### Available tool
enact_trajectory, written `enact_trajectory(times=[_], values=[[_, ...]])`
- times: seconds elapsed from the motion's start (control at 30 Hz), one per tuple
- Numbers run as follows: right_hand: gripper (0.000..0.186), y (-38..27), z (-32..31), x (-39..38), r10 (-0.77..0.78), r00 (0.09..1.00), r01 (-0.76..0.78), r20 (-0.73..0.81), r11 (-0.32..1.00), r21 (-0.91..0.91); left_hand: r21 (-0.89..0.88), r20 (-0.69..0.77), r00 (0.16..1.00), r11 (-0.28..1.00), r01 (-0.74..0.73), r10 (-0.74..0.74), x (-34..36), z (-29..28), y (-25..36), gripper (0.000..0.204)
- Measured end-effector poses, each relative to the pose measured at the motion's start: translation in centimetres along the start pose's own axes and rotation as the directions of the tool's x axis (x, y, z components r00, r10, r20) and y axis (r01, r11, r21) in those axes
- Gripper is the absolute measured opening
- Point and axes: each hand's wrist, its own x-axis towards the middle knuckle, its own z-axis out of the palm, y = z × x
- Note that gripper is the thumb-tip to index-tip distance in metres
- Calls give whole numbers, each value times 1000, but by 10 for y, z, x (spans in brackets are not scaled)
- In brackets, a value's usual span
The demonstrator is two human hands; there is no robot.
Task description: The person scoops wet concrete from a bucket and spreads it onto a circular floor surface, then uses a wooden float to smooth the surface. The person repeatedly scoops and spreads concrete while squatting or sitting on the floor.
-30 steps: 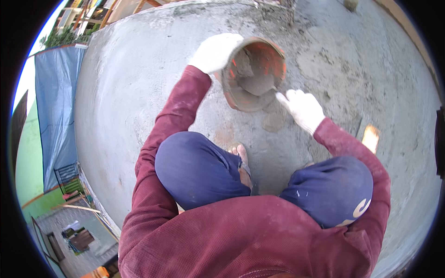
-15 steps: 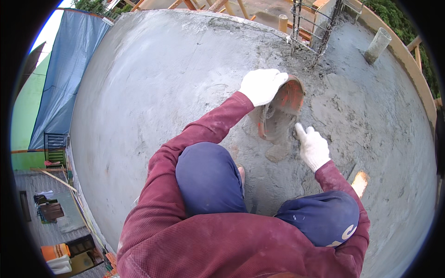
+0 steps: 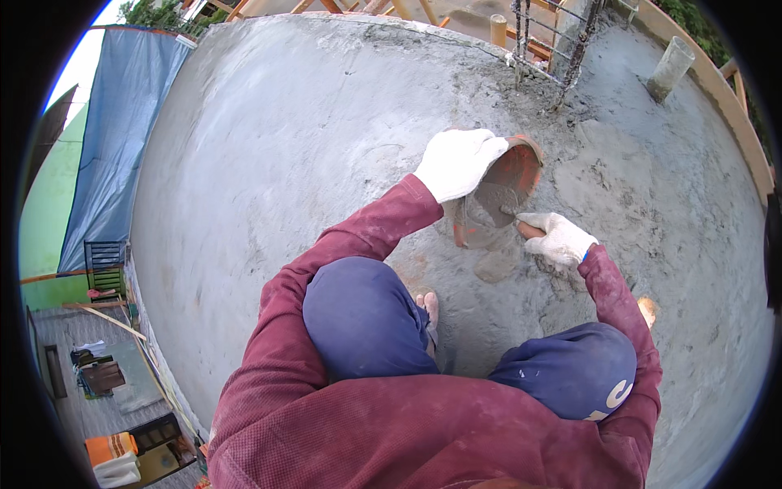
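Note:
My left hand (image 3: 460, 165), in a white work glove, grips the upper rim of a round orange bucket (image 3: 529, 156) crusted with grey cement. The bucket is tipped on its side, its mouth toward me. Grey wet mortar (image 3: 494, 204) lies inside it and a patch spills out below the mouth. In my gloved right hand (image 3: 564, 243) is a trowel with a wooden handle (image 3: 531, 231). Its blade points into the bucket's mouth and is mostly hidden by mortar. Under everything spreads a grey cement surface (image 3: 269, 163).
Rebar bars (image 3: 580, 49) rise at the far edge, right of centre. A short upright pipe (image 3: 671, 69) stands at far right beside a wooden form board (image 3: 737, 134). On the left, the surface ends above a lower area with a blue tarp (image 3: 126, 138) and furniture. My bare foot (image 3: 429, 306) is close by.
My right hand has turned and shifted slightly right, showing the trowel's wooden handle. The bucket has tilted a little, with more mortar visible inside. My left hand keeps its hold.

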Motion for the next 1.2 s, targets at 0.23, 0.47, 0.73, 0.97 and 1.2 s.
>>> enact_trajectory(times=[0.23,0.47,0.73,0.97,1.2], values=[[82,69,16,41,-210,969,131,129,882,452,-180,95,980,965,190,-175,2,-4,6,30],[83,84,43,4,-280,957,166,81,754,636,-217,15,940,917,335,-340,-11,-15,-16,41],[69,142,41,-157,-266,867,273,-422,961,-45,-247,-81,941,921,301,-329,-17,-19,-51,38],[59,123,52,-142,-545,619,-216,-566,575,-789,-120,25,981,973,196,-195,-4,-7,-13,35],[70,50,42,9,-510,691,-130,-512,610,-782,-201,74,959,937,284,-275,4,-9,4,41]])
